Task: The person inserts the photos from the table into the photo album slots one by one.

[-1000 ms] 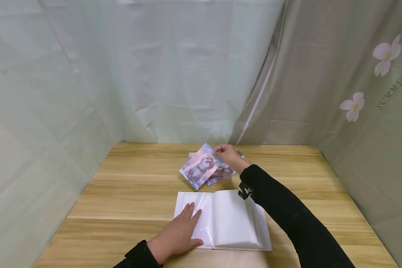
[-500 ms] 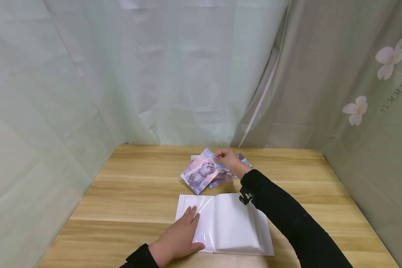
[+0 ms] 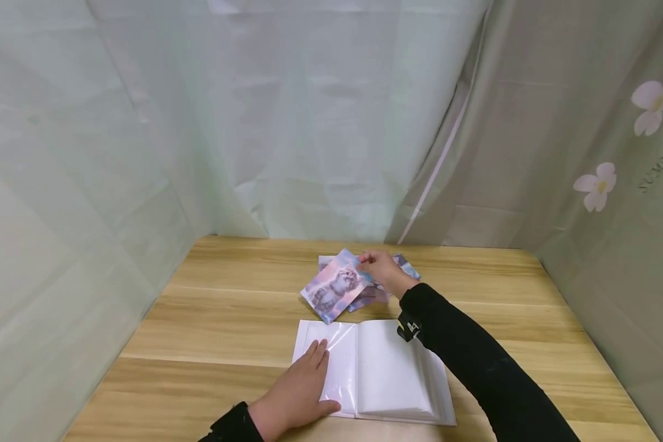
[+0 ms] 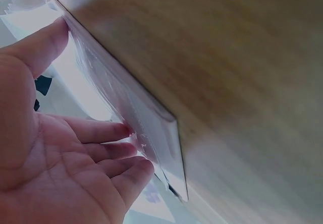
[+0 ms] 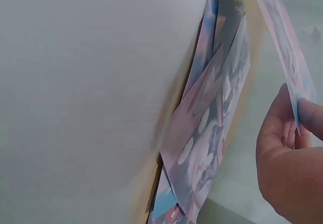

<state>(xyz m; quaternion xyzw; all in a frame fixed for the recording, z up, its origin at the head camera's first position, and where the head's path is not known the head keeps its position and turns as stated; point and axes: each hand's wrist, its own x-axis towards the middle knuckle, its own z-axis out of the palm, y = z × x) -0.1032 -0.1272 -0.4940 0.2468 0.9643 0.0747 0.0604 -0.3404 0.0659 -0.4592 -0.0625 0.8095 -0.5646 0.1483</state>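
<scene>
An open photo album (image 3: pixel 395 368) with white pages and clear plastic sleeves lies near the front of the table. Across its left page my left hand (image 3: pixel 301 393) rests with fingers extended; in the left wrist view the fingertips (image 4: pixel 146 166) touch the plastic sleeve. Beyond the album, my right hand (image 3: pixel 383 270) pinches a kitten photo (image 3: pixel 334 285) by one corner between thumb and fingers. The right wrist view has this photo (image 5: pixel 287 37) raised off the pile. Several other photos (image 5: pixel 207 128) lie overlapping beneath, partly hidden by the hand and the held photo.
The wooden table (image 3: pixel 215 319) has pale curtains (image 3: pixel 309 123) along its back and sides. White flowers are printed on the right curtain (image 3: pixel 563 123). My black right sleeve (image 3: pixel 475 362) passes over the album's right side.
The whole head view has shifted slightly, with the scene sitting a little lower and further right. Both hands keep their places, the right still pinching the kitten photo.
</scene>
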